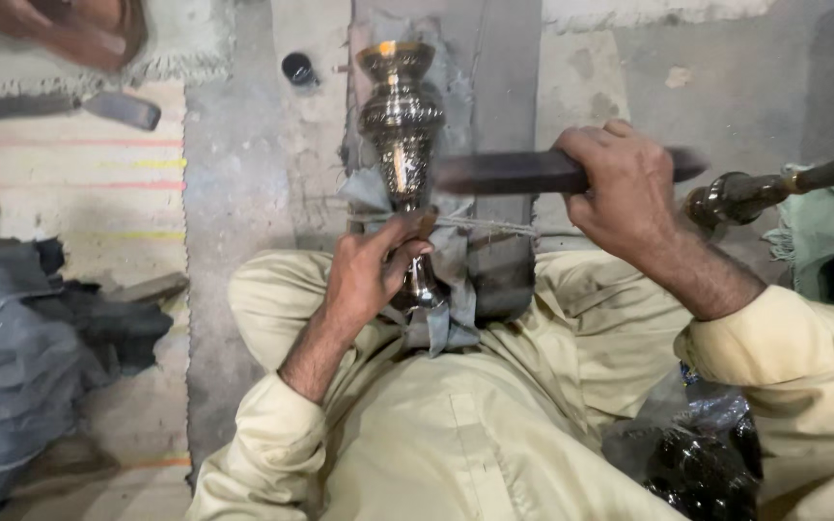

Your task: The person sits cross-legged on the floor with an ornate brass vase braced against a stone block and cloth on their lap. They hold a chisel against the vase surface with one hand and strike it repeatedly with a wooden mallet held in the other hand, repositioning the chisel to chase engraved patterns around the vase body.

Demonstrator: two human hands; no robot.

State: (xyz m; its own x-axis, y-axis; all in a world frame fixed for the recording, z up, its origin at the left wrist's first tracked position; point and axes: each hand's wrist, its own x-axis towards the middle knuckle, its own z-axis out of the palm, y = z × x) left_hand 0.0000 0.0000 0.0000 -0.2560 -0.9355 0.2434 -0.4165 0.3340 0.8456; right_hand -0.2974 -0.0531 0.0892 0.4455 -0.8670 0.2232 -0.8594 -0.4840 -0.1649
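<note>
**Turned metal stem held at its lower neck, dark bar across it**

The shiny turned metal stem (401, 135) stands lengthwise away from the person, its flared cup end farthest from the body and its narrow lower end by the lap. The left hand (371, 270) is closed around the stem's lower neck, fingers wrapped over it, just below the bulbous engraved middle. A grey-blue cloth (451, 289) is bunched about the stem right at that grip and hangs below it, and a thin cord (494, 227) runs sideways from just above the fingers toward the right.

Above the left grip and to its right, the right hand (625, 188) is clenched over a long dark flat bar (523, 172); the bar's free end reaches the stem's middle, whether touching cannot be told because of blur. Beyond the right hand lies a second dark metal stem (755, 193). Under both grips a dark plank (504, 116) runs along the concrete floor (243, 193). Well left of the left hand lies a heap of grey fabric (21, 357); beyond the stem's far end sits a small dark cup (298, 68).
</note>
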